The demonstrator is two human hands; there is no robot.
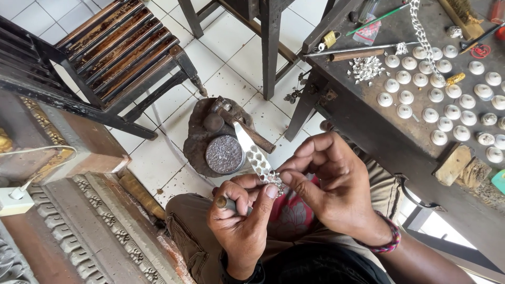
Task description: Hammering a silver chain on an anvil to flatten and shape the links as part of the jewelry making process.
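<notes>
Gripping a small tool, the left hand [239, 215] steadies the patterned silver strip [258, 158], which the right hand [329, 184] pinches at its near end. Beyond the fingers [271, 190], a round stamped block [224, 154] sits on the floor within reach, and small white caps [436, 94] line the desk [368, 121] to their right.

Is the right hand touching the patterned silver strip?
Touching. The head view shows the right hand's thumb and fingertips pinching the lower end of the patterned silver strip, with the left hand right beside it.

Item: silver strip [256, 156], flat, tapering to a point
Surface: embossed scale-like pattern, shiny
Pose: angled up and away, point uppermost
Position: lower end pinched between both hands' fingertips, above the lap
Second item: thin rod tool [227, 203] in left fist
</notes>
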